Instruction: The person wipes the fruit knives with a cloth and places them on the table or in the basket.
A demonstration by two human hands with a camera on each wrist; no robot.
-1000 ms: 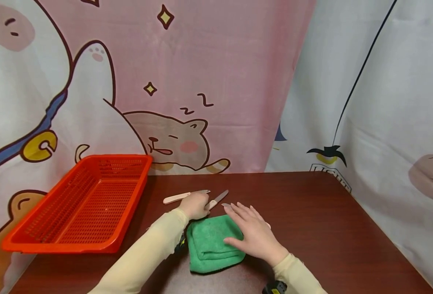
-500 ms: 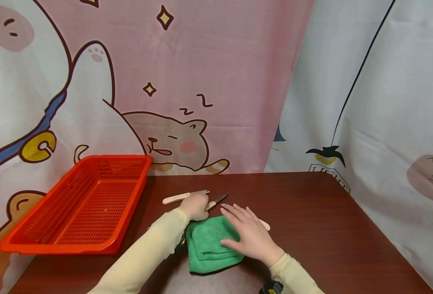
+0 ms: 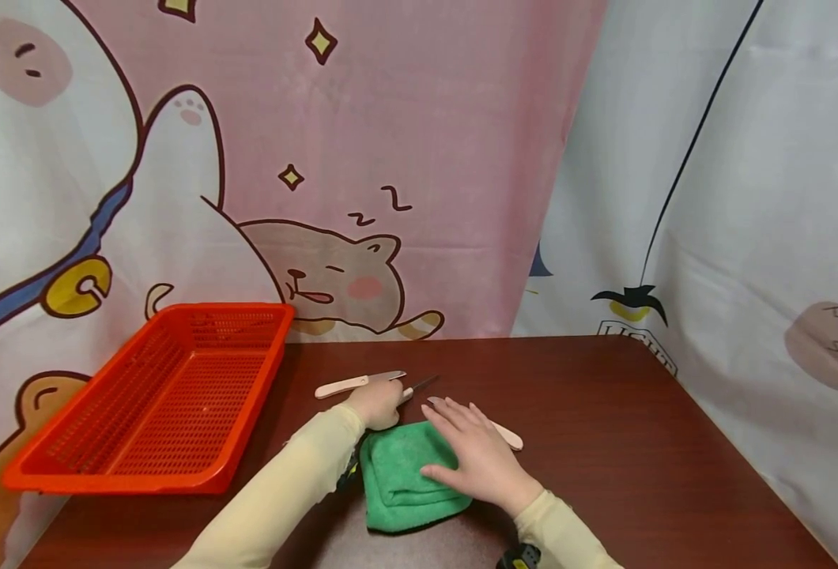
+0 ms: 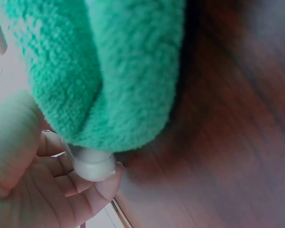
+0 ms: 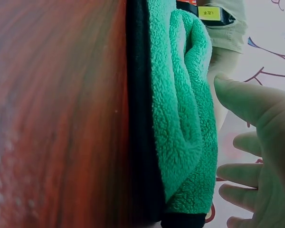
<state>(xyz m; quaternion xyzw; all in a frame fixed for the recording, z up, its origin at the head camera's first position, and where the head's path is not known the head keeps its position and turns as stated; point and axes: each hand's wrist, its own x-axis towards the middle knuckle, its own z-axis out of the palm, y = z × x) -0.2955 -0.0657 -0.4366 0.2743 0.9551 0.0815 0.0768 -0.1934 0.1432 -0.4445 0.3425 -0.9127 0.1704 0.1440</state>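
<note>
A folded green towel [image 3: 408, 474] lies on the table in front of the person. Just beyond its far left corner, the left hand [image 3: 378, 405] grips a small knife [image 3: 407, 395] by its pale handle, the blade pointing to the far right. In the left wrist view, curled fingers lie around the pale handle end [image 4: 96, 167] beside the towel. The right hand [image 3: 486, 458], fingers spread and fairly straight, is over the towel's right side; the right wrist view shows a gap between its thumb and the cloth. Beneath or behind that hand lies another pale-handled knife [image 3: 507, 436], partly hidden.
A third knife [image 3: 341, 387] with a pale handle lies on the brown table [image 3: 625, 450], left of and beyond the left hand. At the left stands a red perforated plastic basket [image 3: 220, 466]. A patterned curtain [image 3: 462, 158] hangs behind the table.
The gripped knife has turned so its blade looks thinner, more edge-on. The right hand has shifted slightly left, and more of the knife handle behind it shows. The towel keeps its place.
</note>
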